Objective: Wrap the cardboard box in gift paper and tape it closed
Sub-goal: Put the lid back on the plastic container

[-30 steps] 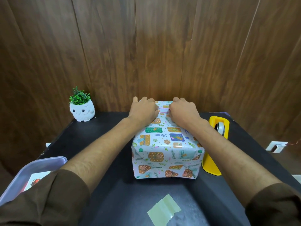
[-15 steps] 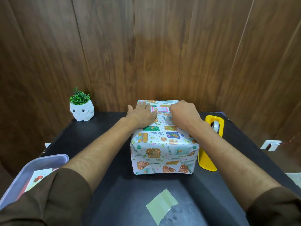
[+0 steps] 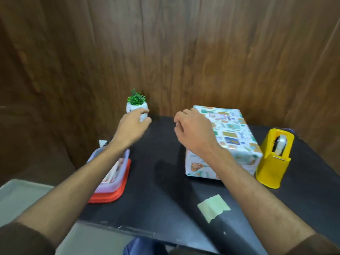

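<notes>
The box (image 3: 233, 133), wrapped in patterned gift paper, sits on the black table (image 3: 161, 181) at the back right. My right hand (image 3: 195, 131) hovers in front of the box's left edge with its fingers loosely curled, holding nothing. Further left, my left hand (image 3: 131, 127) is raised in front of the small plant pot (image 3: 137, 103), fingers relaxed and empty; whether it touches the pot I cannot tell. A yellow tape dispenser (image 3: 272, 162) stands just right of the box.
A lidded plastic container (image 3: 112, 181) with a red base lies at the table's left edge under my left forearm. A pale green strip (image 3: 213, 207) lies on the near part of the table. A wooden wall closes off the back.
Both hands have lifted off the top of the wrapped box and moved left. The view has swung left, so the box now sits to the right.
</notes>
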